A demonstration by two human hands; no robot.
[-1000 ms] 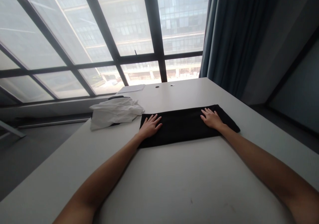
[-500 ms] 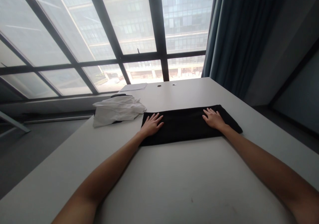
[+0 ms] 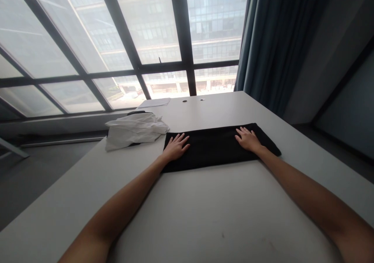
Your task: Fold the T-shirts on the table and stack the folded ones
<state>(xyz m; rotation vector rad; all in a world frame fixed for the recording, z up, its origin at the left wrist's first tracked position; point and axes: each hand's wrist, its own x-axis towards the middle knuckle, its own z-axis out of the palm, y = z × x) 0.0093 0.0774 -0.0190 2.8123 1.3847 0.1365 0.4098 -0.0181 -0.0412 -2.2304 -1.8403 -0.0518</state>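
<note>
A black folded cloth (image 3: 213,148), probably a garment, lies flat as a long strip across the white table (image 3: 204,204). My left hand (image 3: 176,147) rests palm down on its left end with the fingers spread. Near the right end, my right hand (image 3: 247,139) also lies flat on the fabric, fingers stretched out. Neither hand grips anything. What kind of garment the black cloth is cannot be made out.
A crumpled white cloth (image 3: 136,129) lies to the left, with something dark partly under it. Paper sheets (image 3: 154,102) sit at the far table edge. Two small round fittings are set in the tabletop. Windows and a blue curtain (image 3: 263,48) stand beyond.
The view has shifted slightly, so everything sits a little further left. Both hands stay flat on the black cloth, which looks unchanged.
</note>
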